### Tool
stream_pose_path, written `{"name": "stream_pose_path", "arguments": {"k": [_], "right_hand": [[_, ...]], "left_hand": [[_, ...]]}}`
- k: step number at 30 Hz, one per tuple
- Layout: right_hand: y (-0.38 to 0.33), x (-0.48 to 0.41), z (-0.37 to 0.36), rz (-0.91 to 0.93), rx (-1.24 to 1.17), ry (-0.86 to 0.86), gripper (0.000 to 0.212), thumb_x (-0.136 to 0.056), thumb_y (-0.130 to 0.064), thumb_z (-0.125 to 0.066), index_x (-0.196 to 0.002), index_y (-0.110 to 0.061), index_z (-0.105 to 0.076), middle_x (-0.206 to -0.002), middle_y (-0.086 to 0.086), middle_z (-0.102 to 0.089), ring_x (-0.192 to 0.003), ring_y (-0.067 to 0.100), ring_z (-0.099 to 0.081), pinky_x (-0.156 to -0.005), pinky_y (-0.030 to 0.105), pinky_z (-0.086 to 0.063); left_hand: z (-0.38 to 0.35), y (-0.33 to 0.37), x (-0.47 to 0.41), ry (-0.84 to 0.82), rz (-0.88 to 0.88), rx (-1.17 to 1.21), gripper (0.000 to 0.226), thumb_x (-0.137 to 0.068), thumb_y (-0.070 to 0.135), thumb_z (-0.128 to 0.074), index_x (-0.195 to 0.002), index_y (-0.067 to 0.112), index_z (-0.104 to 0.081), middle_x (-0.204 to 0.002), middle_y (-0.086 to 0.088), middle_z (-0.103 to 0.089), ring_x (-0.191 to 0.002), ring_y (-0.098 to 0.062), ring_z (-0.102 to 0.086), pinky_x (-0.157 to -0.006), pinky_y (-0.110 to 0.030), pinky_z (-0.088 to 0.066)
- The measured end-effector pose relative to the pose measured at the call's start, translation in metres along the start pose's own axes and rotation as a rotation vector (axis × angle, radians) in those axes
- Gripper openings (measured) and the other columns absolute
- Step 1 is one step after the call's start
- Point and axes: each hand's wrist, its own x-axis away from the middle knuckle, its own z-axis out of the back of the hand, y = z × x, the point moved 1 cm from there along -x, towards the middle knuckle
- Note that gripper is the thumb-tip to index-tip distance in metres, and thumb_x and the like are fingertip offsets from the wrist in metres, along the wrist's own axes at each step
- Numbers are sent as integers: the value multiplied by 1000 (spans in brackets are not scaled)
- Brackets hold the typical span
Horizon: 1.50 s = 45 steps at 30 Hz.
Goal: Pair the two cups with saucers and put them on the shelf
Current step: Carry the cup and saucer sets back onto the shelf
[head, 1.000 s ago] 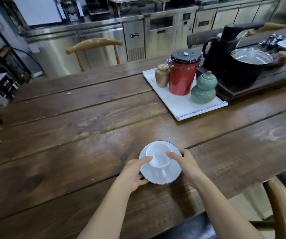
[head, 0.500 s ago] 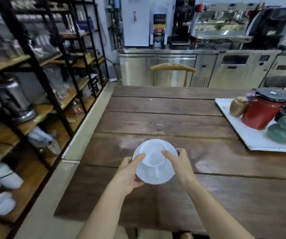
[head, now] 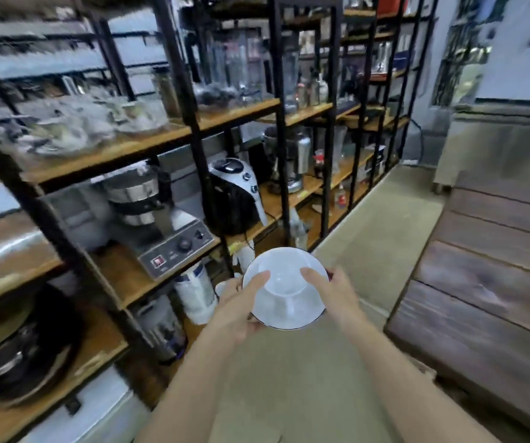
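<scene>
White cup [head: 281,284] sits on a saucer [head: 302,319], held in the air above the floor [head: 337,251]. Left hand [head: 238,310] and right hand [head: 334,294] clasp the saucer's edges, thumbs on the cup. Shelf [head: 148,145] stands left, table [head: 497,266] right.

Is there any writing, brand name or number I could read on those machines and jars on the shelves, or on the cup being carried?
No text here can be read.
Control panel of the grey machine: small markings beside the knob and the red switch, too blurred to read.
White container on the lower shelf: blue print, too blurred to read.
Small bottle with a red label: too small to read.
Cup and saucer: plain white, no writing.
</scene>
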Motion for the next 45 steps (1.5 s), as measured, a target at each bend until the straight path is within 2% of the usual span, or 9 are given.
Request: {"name": "stream_pose_path", "arguments": {"k": [3,7,11,14,28,31,34,36,45], "right_hand": [[-5,4,-79,22,63,-133,42,-83,-39,-64,-111,-11,-49,-101,2,-57,-90,20,-58,-67,32,-49],[-15,7,-172,81,188,-301,46,-81,-47,-63,-111,-14,-50,-98,-2,-58,-97,23,-58,-75,42,-55],[-18,7,-247,143,293,-451,56,-83,-50,-59,-121,-11,-45,-114,5,-56,-102,22,-55,-67,27,-47],[-17,0,-297,144,321,-520,55,-83,-47,-60,-122,-13,-43,-111,3,-53,-99,19,-53,-77,35,-51],[-45,-47,-514,139,275,-860,51,-83,-48,-59,-119,-16,-43,-101,-1,-50,-81,10,-49,-60,20,-38],[-45,-57,-548,99,269,-874,55,-81,-49,-60,-120,-14,-43,-109,5,-52,-86,13,-50,-59,21,-36],[-51,-64,-578,62,238,-866,53,-80,-49,-62,-116,-13,-46,-98,2,-52,-78,12,-49,-56,22,-35],[-55,-69,-599,65,223,-837,50,-80,-48,-63,-112,-13,-47,-97,1,-53,-77,12,-49,-55,21,-35],[-78,-89,-675,146,233,-684,21,-83,-41,-62,-82,-21,-58,-82,-4,-60,-84,16,-59,-71,28,-45]], "left_hand": [[76,20,13,139,-82,17,37,-82,37,-68,-111,18,-53,-106,-4,-62,-89,-24,-62,-68,-41,-57],[166,32,30,340,-116,58,50,-80,44,-68,-118,21,-46,-108,-1,-59,-97,-26,-58,-89,-52,-53],[231,35,40,452,-128,118,53,-79,44,-69,-122,16,-52,-118,-8,-63,-102,-30,-62,-61,-36,-58],[271,40,40,539,-135,170,52,-79,40,-70,-123,15,-55,-117,-9,-64,-104,-31,-62,-71,-42,-58],[412,113,1,1019,-241,252,30,-79,40,-72,-77,10,-67,-94,-8,-69,-89,-28,-64,-79,-46,-57],[441,124,-12,1043,-256,275,32,-78,38,-72,-76,8,-65,-93,-11,-68,-90,-31,-64,-78,-47,-57],[473,134,-27,1007,-255,292,49,-76,42,-73,-105,4,-63,-106,-9,-67,-96,-28,-64,-66,-35,-57],[497,142,-39,973,-233,286,56,-75,44,-74,-113,6,-61,-111,-8,-66,-101,-30,-64,-76,-40,-58],[583,187,-93,883,-203,195,43,-73,42,-76,-85,3,-61,-97,-13,-69,-90,-27,-65,-82,-40,-55]]}}
